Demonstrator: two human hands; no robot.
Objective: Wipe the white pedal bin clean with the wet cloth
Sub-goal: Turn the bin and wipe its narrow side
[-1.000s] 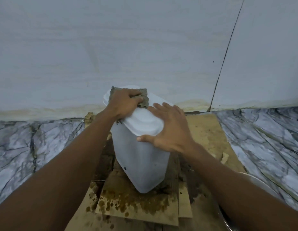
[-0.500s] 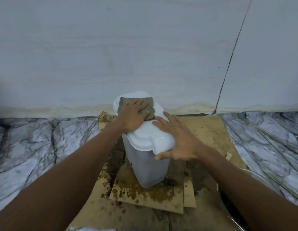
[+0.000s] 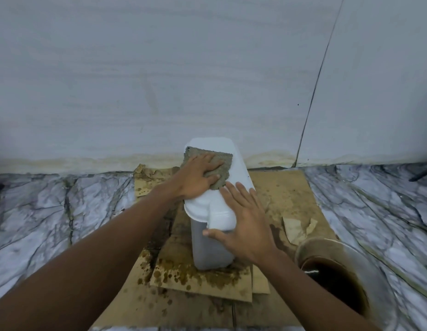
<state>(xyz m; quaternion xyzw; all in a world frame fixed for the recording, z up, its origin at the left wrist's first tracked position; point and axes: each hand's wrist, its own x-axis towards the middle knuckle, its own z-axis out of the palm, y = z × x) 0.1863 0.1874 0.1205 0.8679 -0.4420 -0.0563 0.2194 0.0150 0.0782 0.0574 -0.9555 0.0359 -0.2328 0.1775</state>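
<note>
Left hand [image 3: 195,179]: fingers flat and spread, pressing the wet cloth [image 3: 223,161] onto the far half of the lid, gripping nothing. Right hand [image 3: 247,223]: also flat, on the lid's near right edge, bracing. White pedal bin [image 3: 208,247] stands upright on stained cardboard [image 3: 286,194] on the floor, near the wall. Step: wiping lid top. Next, probably: drag cloth toward near edge with steady downforce, then do the sides.

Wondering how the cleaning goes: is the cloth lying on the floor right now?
No, the left hand presses the cloth flat on top of the white pedal bin.
</note>
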